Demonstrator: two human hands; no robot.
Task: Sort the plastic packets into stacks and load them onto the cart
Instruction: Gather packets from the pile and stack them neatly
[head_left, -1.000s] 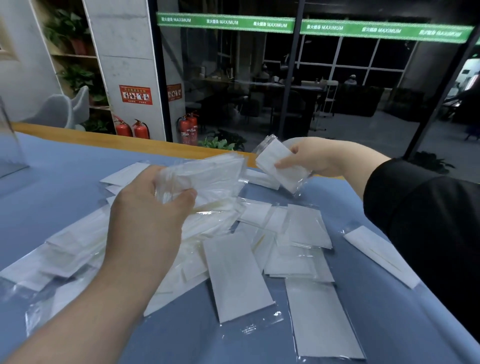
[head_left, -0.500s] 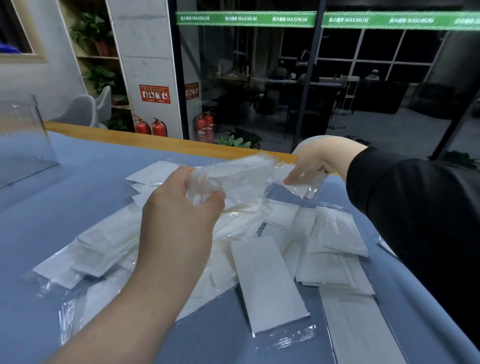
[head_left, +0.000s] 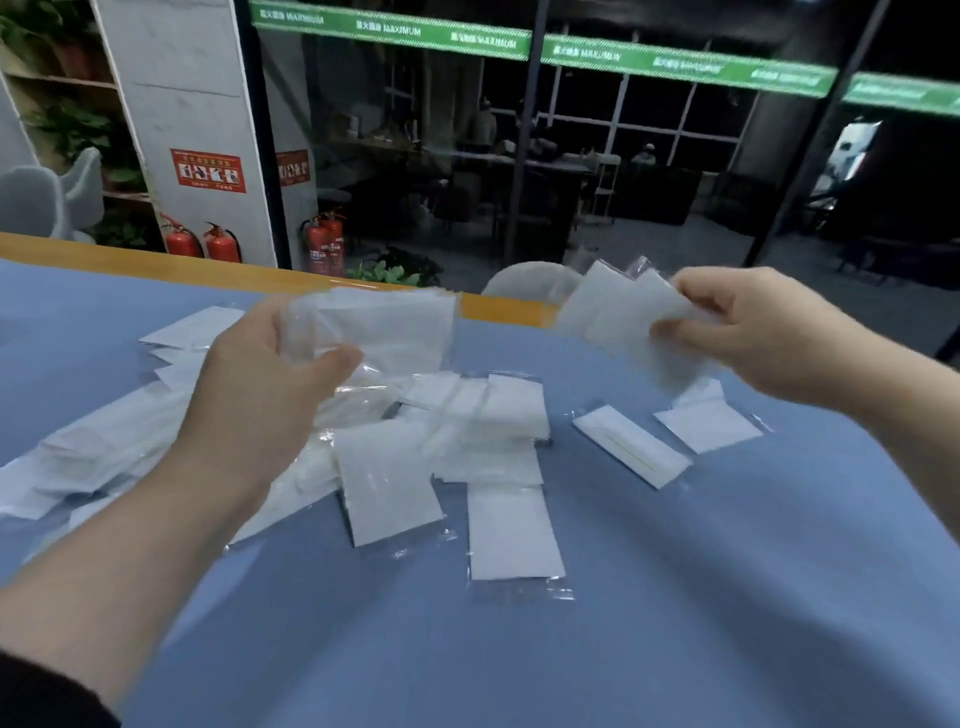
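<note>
The blue worktop (head_left: 675, 597) has an orange far edge, and behind it stands a dark glass wall with red fire extinguishers (head_left: 202, 241) at 11 o'clock. A loose pile of packets (head_left: 415, 441) lies at the centre, white flat rectangles in clear plastic, their long axes pointing in many directions. The left hand (head_left: 260, 384) grips a stack of packets (head_left: 379, 332) at 11 o'clock. The right hand (head_left: 753, 332) pinches one blurred packet (head_left: 618, 312) at 1 o'clock, its long axis running toward 10 o'clock.

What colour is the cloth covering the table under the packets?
Plain light blue table cloth, no pattern; the head view shows it best.
</note>
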